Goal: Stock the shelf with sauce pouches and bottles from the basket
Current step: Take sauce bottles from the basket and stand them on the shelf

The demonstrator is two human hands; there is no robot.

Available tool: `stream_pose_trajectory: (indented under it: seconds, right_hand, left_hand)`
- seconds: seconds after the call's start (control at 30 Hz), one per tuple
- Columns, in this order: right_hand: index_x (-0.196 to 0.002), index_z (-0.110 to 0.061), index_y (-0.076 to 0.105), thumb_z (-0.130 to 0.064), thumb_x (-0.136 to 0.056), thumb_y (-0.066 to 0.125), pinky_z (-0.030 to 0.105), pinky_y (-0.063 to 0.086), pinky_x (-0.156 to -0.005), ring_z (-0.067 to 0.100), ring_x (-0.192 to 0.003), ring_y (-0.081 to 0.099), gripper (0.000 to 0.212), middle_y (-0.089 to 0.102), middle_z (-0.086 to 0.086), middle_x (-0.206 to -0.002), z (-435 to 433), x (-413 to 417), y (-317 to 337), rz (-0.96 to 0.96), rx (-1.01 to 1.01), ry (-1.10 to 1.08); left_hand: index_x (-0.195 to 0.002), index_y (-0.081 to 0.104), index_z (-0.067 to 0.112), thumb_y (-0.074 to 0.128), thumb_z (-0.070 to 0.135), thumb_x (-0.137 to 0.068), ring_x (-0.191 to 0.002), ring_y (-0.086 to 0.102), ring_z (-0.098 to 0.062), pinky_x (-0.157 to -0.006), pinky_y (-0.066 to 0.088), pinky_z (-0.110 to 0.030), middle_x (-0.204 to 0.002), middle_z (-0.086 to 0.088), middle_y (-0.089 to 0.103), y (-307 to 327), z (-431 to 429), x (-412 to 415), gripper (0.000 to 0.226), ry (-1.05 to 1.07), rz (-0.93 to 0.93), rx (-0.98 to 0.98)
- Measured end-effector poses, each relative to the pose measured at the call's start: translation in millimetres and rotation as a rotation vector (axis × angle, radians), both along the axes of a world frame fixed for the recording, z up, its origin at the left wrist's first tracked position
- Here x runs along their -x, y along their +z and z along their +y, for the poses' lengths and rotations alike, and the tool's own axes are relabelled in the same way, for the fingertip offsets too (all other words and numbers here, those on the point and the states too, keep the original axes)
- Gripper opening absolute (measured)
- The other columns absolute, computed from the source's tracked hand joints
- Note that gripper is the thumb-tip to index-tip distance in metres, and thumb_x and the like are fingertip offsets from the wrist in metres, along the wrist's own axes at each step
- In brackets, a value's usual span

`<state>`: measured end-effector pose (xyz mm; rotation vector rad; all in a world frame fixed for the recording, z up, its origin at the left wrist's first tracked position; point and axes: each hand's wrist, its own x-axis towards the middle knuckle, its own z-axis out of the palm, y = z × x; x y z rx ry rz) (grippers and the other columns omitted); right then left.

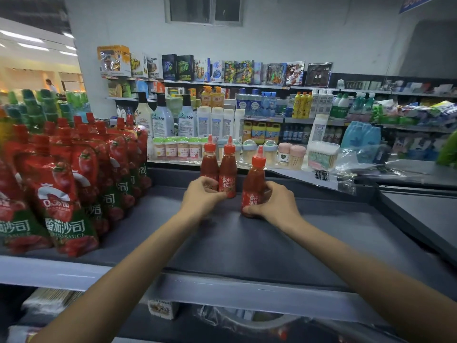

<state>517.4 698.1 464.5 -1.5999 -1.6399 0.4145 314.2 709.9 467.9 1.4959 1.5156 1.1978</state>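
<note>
Left hand [201, 194] grips two tomato sauce bottles [227, 167], upright at the shelf [247, 243] rear. Right hand [274, 206] grips third bottle [254, 186], upright, just beside them. Advise sliding it flush alongside, label forward, pair steadied; tomato sauce pouches [61, 189] stand left

On the dark grey shelf [247, 243], the left hand [201, 195] curls its fingers [210, 181] round the lower parts of two red sauce bottles [228, 167] that stand upright and touching near the far edge, while the right hand [274, 204] grips a third bottle [254, 179], just to their right and a little nearer, its thumb across the lower front. Rows of red and green sauce pouches [61, 191] stand upright at the left of the shelf, apart from the bottles. Beyond the far edge, small lidded jars [173, 149] sit in a row, with more stocked shelves [309, 89] behind.
</note>
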Motion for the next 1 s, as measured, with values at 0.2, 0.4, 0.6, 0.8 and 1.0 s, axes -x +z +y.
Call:
stream_pose_trajectory:
  seconds: [0.2, 0.4, 0.6, 0.8, 1.0]
  right_hand:
    - [-0.105, -0.026, 0.071, -0.035, -0.056, 0.098, 0.03, 0.056, -0.086, 0.011, -0.093, 0.072, 0.057, 0.076, -0.009, -0.1, 27, 7, -5, -0.012, 0.014, -0.064]
    - [-0.102, -0.026, 0.072, -0.035, -0.06, 0.095, 0.028, 0.052, -0.078, 0.014, -0.094, 0.07, 0.049, 0.076, -0.008, -0.099, 45, 13, -11, -0.029, -0.013, -0.089]
    - [-0.106, -0.023, 0.067, -0.038, -0.064, 0.094, 0.035, 0.056, -0.084, 0.017, -0.096, 0.069, 0.052, 0.075, -0.005, -0.102, 56, 10, -18, -0.035, -0.062, -0.106]
    - [-0.108, -0.023, 0.059, -0.042, -0.065, 0.095, 0.039, 0.058, -0.084, 0.016, -0.093, 0.07, 0.059, 0.073, -0.006, -0.101, 66, 8, -28, 0.013, -0.09, -0.096]
    - [-0.105, -0.025, 0.058, -0.04, -0.065, 0.096, 0.041, 0.062, -0.084, 0.009, -0.085, 0.072, 0.057, 0.072, -0.011, -0.093, 72, 1, -36, 0.086, -0.06, -0.03]
  left_hand:
    - [-0.128, 0.05, 0.013, 0.082, 0.046, -0.077, -0.112, 0.061, -0.028, -0.093, 0.053, -0.043, -0.116, -0.003, 0.062, -15, 33, 25, 0.069, 0.148, 0.276, 0.051]
    - [-0.129, 0.051, 0.018, 0.08, 0.06, -0.072, -0.123, 0.06, -0.031, -0.102, 0.045, -0.045, -0.129, -0.005, 0.064, -24, 59, 25, 0.077, 0.221, 0.369, 0.015]
    - [-0.121, 0.058, 0.024, 0.074, 0.064, -0.078, -0.118, 0.062, -0.027, -0.103, 0.034, -0.047, -0.113, 0.004, 0.07, -36, 73, 29, 0.061, 0.242, 0.361, -0.025]
    - [-0.11, 0.064, 0.03, 0.072, 0.068, -0.079, -0.115, 0.064, -0.022, -0.104, 0.033, -0.046, -0.11, 0.009, 0.073, -40, 76, 32, 0.05, 0.234, 0.351, -0.049]
    - [-0.116, 0.068, 0.03, 0.073, 0.065, -0.082, -0.119, 0.063, -0.023, -0.106, 0.033, -0.045, -0.114, 0.008, 0.074, -40, 76, 33, 0.049, 0.238, 0.361, -0.056]
